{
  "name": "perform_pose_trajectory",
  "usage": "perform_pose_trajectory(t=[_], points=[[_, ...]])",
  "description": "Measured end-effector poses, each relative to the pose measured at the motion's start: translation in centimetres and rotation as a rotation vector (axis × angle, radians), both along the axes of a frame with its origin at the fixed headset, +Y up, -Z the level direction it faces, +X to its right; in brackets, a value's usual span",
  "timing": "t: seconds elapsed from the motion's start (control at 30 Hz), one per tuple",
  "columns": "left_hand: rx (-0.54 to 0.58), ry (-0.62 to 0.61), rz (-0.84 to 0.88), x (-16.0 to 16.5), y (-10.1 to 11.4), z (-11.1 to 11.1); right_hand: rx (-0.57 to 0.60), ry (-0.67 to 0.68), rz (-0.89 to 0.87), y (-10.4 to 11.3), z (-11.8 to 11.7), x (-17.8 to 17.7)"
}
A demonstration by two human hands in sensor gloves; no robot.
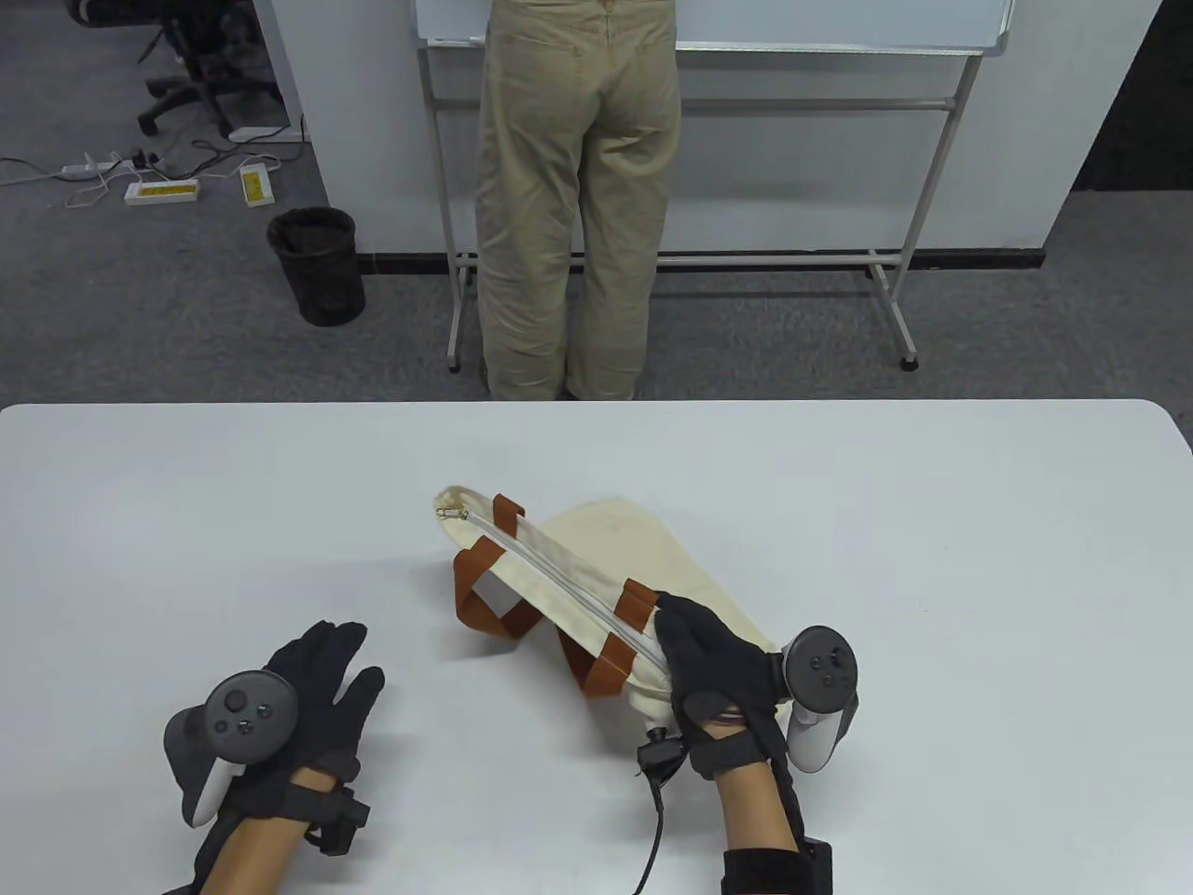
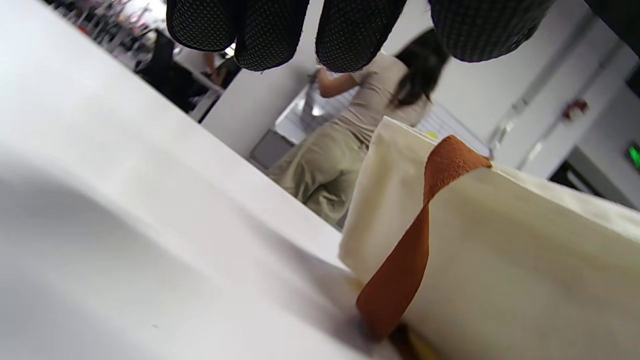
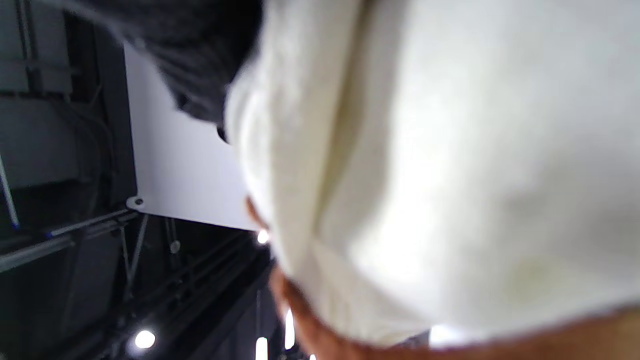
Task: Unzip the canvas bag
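- Canvas bag (image 1: 596, 578): soft, light, floppy cloth, lying mid-frame on the tabletop (image 1: 186, 522).
- My right hand (image 1: 713, 676) grips its lower-right end.
- My left hand (image 1: 312, 681) rests spread, lower left.
- Best hold, I judge: zipper pull (image 1: 451, 512), upper-left tip.

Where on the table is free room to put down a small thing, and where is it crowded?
The table is bare along its far edge and across the whole right side, beyond the canvas bag. The far-left area, above the left hand, is bare too. It is crowded at the near middle, where the right hand holds the bag's end and the brown handles lie.
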State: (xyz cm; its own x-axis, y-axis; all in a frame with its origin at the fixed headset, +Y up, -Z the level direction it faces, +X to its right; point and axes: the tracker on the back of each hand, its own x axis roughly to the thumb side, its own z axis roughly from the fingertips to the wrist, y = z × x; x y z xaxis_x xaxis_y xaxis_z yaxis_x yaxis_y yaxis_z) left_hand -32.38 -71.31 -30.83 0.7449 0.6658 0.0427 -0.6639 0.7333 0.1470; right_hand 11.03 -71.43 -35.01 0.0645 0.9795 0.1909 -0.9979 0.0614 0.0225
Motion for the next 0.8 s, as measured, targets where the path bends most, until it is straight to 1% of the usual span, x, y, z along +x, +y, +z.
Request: perform_pose_trajectory(t=[0.03,0.23,0.33,0.47,0.53,0.63,0.7,0.8], points=[[-0.006,0.006,0.035,-0.3,-0.1,0.0,-0.004,0.015,-0.019,-0.1,0.0,-0.1],[-0.065,0.053,0.376,-3.3,-1.1,-0.2,-0.038,0.164,-0.141,-0.7,-0.5,-1.7],[-0.122,0.042,0.579,-4.4,-1.9,-0.3,-0.055,0.24,-0.148,-0.9,-0.7,-2.5],[-0.191,-0.001,0.745,-5.2,-2.6,-0.4,-0.076,0.318,-0.098,-1.3,-0.9,-3.4],[-0.215,-0.005,0.777,-5.4,-2.8,-0.5,-0.08,0.361,-0.068,-1.4,-1.0,-3.8],[-0.25,0.003,0.76,-5.6,-3.1,-0.5,-0.088,0.417,-0.051,-1.5,-1.0,-4.1],[-0.266,-0.005,0.745,-5.5,-3.1,-0.6,-0.092,0.416,-0.013,-1.5,-1.0,-4.2],[-0.251,0.015,0.707,-5.4,-2.7,-0.7,-0.098,0.383,0.019,-1.6,-1.0,-3.9]])
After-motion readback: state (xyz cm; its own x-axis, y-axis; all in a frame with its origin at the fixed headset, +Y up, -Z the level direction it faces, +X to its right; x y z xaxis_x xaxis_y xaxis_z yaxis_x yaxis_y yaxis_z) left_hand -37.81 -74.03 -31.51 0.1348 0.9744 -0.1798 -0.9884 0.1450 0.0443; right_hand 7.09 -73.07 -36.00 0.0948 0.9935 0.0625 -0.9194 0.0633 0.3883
